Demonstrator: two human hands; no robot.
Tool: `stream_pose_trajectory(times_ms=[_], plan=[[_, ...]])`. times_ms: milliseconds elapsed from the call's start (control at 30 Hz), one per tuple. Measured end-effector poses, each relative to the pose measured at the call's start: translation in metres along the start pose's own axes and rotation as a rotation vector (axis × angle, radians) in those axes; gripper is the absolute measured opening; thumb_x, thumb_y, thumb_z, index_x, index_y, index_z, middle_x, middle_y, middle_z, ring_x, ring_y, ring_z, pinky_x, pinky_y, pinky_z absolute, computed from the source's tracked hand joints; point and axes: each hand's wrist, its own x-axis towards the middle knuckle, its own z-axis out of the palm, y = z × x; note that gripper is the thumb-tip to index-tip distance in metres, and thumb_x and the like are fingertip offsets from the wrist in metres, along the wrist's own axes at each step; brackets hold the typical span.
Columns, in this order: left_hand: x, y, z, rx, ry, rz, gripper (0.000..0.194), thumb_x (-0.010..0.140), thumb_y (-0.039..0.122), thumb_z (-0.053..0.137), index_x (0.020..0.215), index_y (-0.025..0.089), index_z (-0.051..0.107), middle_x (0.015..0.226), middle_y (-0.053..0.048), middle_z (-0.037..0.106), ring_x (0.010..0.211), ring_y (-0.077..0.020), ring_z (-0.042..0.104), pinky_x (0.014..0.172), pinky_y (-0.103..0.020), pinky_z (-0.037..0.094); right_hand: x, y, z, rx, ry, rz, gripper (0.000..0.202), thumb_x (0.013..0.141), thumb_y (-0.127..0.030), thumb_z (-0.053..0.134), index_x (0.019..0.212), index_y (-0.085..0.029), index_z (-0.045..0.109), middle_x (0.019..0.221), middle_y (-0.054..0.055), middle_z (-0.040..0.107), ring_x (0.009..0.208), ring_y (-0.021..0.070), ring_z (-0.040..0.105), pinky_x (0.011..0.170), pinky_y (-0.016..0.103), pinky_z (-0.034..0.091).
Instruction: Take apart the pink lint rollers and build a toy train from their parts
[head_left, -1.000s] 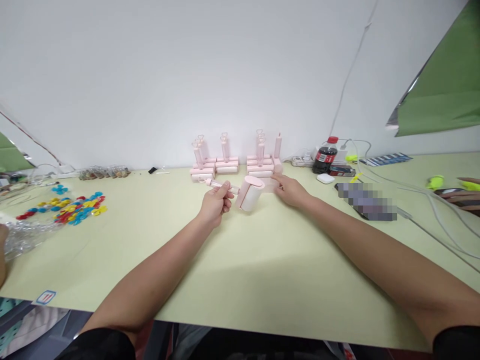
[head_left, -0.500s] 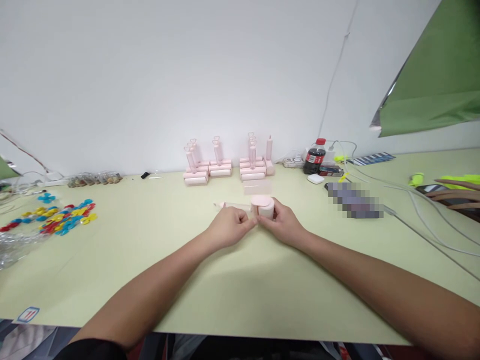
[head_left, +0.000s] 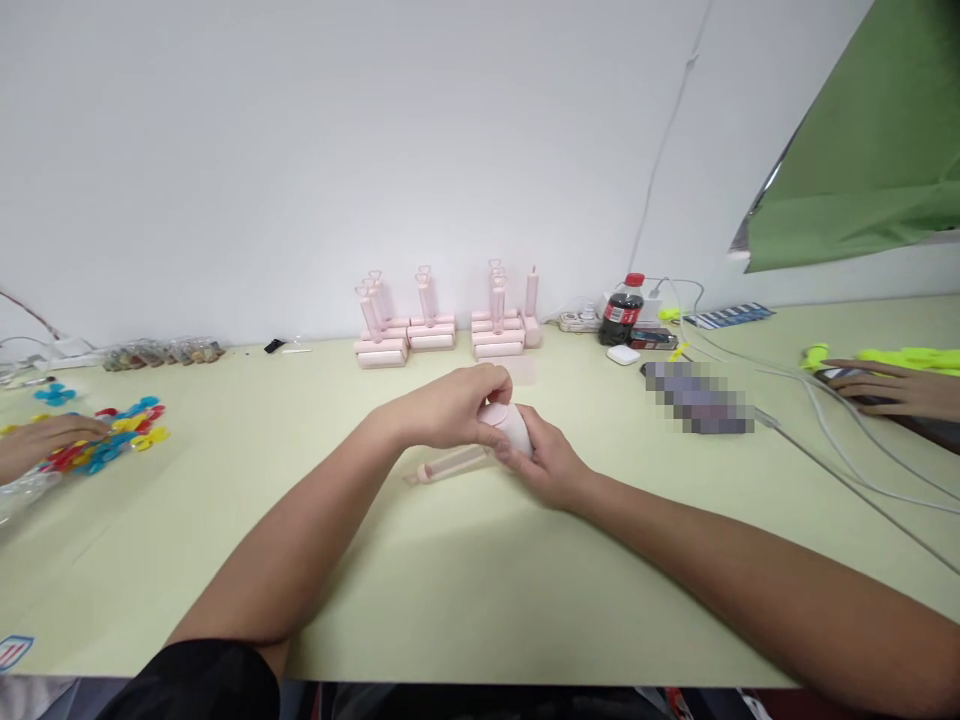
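Grips white cylinder in right hand, pinches its end with left hand, seemingly midway, with finished-looking rollers behind.

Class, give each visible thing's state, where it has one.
White-and-pink plastic cylinder: held, tilted
Left hand: gripping cylinder's end
Right hand: gripping cylinder's side
Translucent pink tube: slanted, pointing left
Pale pink plastic handles: roughly upright
Red-capped plastic cola bottle: closed, upright
Small white rounded case: flat
Coloured plastic pieces: spread loosely
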Motion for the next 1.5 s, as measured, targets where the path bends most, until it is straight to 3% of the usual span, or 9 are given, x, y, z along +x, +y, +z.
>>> stream_pose_trajectory(times_ms=[233,367,500,667,900,1100,1267,1400,1500], plan=[[0.008,-0.015,-0.006,-0.184,-0.099,-0.027,0.030,0.062,0.026,0.078,0.080,0.023,0.054,0.070,0.003,0.048,0.059,-0.0132,0.043,0.050,-0.025,0.031,0.003,-0.001,0.000,0.032,0.014,0.029,0.039,0.087,-0.048,0.056,0.115,-0.021,0.051,0.097,0.007,0.065,0.079,0.0223,0.060,0.067,0.032,0.047],[0.020,-0.045,-0.003,-0.396,-0.159,-0.104,0.035,0.053,0.022,0.084,0.072,0.020,0.054,0.065,0.004,0.047,0.055,-0.0103,0.043,0.048,-0.022,0.028,0.007,0.001,0.003,0.099,0.003,0.099,0.040,0.086,-0.048,0.058,0.115,-0.021,0.054,0.098,0.006,0.067,0.083,0.0226,0.062,0.070,0.032,0.048],[0.031,-0.090,0.017,-0.872,-0.190,-0.250,0.041,0.049,0.020,0.086,0.070,0.018,0.051,0.061,0.006,0.050,0.049,-0.0069,0.045,0.044,-0.018,0.030,0.019,0.013,0.004,0.173,0.046,0.243,0.036,0.085,-0.047,0.058,0.109,-0.020,0.059,0.100,0.006,0.068,0.088,0.0222,0.062,0.073,0.032,0.048],[0.038,-0.117,0.045,-1.020,-0.142,-0.281,0.046,0.055,0.033,0.084,0.073,0.020,0.044,0.052,0.008,0.047,0.037,-0.0074,0.043,0.037,-0.019,0.032,0.034,0.028,-0.006,0.295,0.073,0.459,0.042,0.076,-0.050,0.063,0.102,-0.017,0.061,0.079,0.002,0.063,0.061,0.0150,0.054,0.053,0.026,0.041],[0.048,-0.118,0.062,-1.075,0.005,-0.281,0.050,0.057,0.036,0.082,0.071,0.021,0.037,0.046,0.009,0.045,0.030,-0.0056,0.036,0.030,-0.016,0.022,0.040,0.032,-0.014,0.412,0.090,0.522,0.044,0.071,-0.054,0.065,0.096,-0.018,0.061,0.062,-0.003,0.055,0.047,0.0098,0.040,0.044,0.023,0.030],[0.036,-0.111,0.062,-1.012,0.139,-0.341,0.045,0.061,0.034,0.082,0.073,0.020,0.040,0.048,0.007,0.048,0.032,-0.0079,0.043,0.030,-0.018,0.030,0.040,0.032,-0.008,0.350,0.162,0.536,0.038,0.073,-0.052,0.063,0.093,-0.020,0.057,0.063,-0.003,0.054,0.045,0.0105,0.040,0.041,0.023,0.028],[0.024,-0.098,0.068,-0.927,0.241,-0.421,0.037,0.074,0.032,0.075,0.078,0.021,0.040,0.051,0.009,0.045,0.032,-0.0057,0.040,0.031,-0.017,0.029,0.040,0.031,-0.006,0.318,0.201,0.503,0.032,0.075,-0.049,0.062,0.084,-0.019,0.060,0.064,-0.002,0.054,0.053,0.0125,0.044,0.047,0.024,0.031],[0.018,-0.088,0.070,-0.809,0.316,-0.452,0.034,0.078,0.030,0.072,0.092,0.022,0.042,0.061,0.009,0.046,0.035,-0.0052,0.042,0.033,-0.017,0.032,0.038,0.029,-0.009,0.348,0.178,0.480,0.031,0.075,-0.049,0.062,0.077,-0.018,0.062,0.066,-0.001,0.059,0.058,0.0135,0.048,0.052,0.025,0.036],[0.011,-0.085,0.068,-0.669,0.279,-0.452,0.033,0.081,0.035,0.068,0.103,0.021,0.048,0.070,0.007,0.050,0.036,-0.0060,0.047,0.034,-0.020,0.038,0.036,0.030,-0.014,0.441,0.119,0.495,0.028,0.076,-0.045,0.062,0.083,-0.018,0.067,0.063,-0.001,0.059,0.054,0.0132,0.047,0.047,0.025,0.037]])
